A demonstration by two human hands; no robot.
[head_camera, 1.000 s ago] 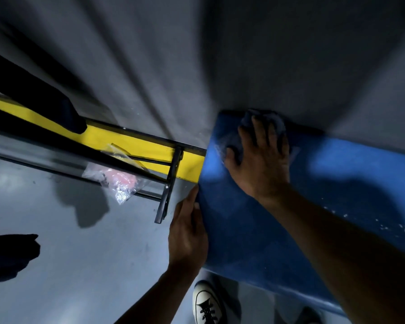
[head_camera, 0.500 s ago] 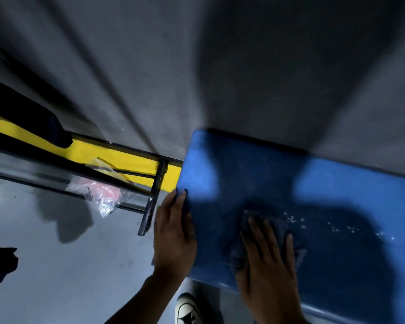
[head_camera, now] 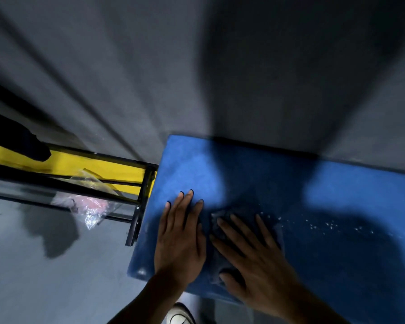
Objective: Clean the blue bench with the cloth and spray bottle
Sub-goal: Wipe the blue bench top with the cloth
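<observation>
so the right hand (head_camera: 255, 258) is flat on the cloth (head_camera: 222, 218), fingers spread and straight, pressing it down onto the blue bench (head_camera: 325, 183), not really gripping it, more like pinning it and pushing. the cloth is dark and bunched, you can see it poking out past the fingertips and along the thumb side, so most of it sits right under the palm. left hand (head_camera: 180, 239) is just beside the cloth, also flat with fingers straight, resting on the bench near its left end, looks like it's bracing and holds nothing

as for progress, my guess is somewhere in the middle of the wiping. the stretch of bench left of the cloth and toward the wall looks plain and clean-ish, while to the right of the cloth there's a scatter of little white droplets (head_camera: 318, 224) or specks that haven't been wiped up. so that part plus the rest of the bench running off to the right is probably what's left. lots of shadow there though, hard to judge

no spray bottle anywhere in view. past the bench's left end there's a black frame (head_camera: 138, 206) with a yellow panel (head_camera: 91, 167) and a crinkly plastic bag (head_camera: 89, 206) on it, and a white shoe (head_camera: 180, 316) below the bench's near edge
</observation>
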